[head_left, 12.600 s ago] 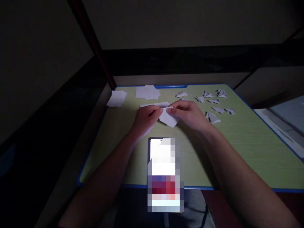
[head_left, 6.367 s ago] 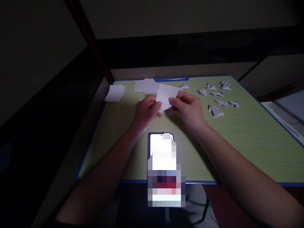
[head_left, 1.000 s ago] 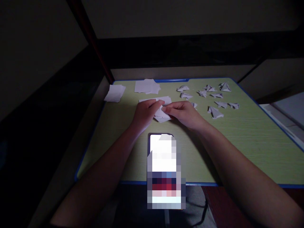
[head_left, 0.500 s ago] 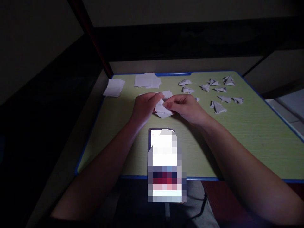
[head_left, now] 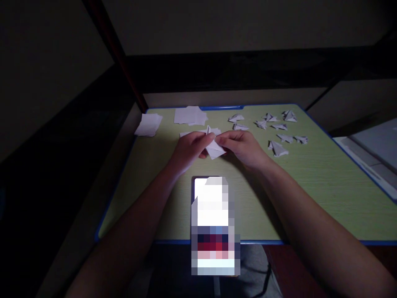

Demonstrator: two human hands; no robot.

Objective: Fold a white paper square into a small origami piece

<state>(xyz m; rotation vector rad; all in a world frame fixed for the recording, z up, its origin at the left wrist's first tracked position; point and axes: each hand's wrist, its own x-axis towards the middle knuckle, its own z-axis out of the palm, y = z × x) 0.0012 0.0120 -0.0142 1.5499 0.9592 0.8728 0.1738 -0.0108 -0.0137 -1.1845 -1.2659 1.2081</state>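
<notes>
A small white folded paper [head_left: 215,150] is held up between my two hands over the middle of the table. My left hand [head_left: 194,148] pinches its left side, thumb on top and fingertips showing underneath. From the right, my right hand [head_left: 237,144] grips the upper edge between thumb and curled fingers. A narrow pointed flap stands up at the top of the paper. Partly hidden behind my hands, more white paper [head_left: 185,134] lies on the table.
The light green table [head_left: 149,194] has a blue rim. Two stacks of white paper sheets [head_left: 148,125] [head_left: 190,116] lie at the back left. Several folded paper pieces [head_left: 278,148] are spread at the right. A lit phone [head_left: 211,203] rests at the front edge. Boxes [head_left: 376,142] stand beyond the right edge.
The folded paper has been turned in my fingers, and a narrow flap now sticks up at its top. The view has tilted up slightly, so the table sits lower in the picture.
</notes>
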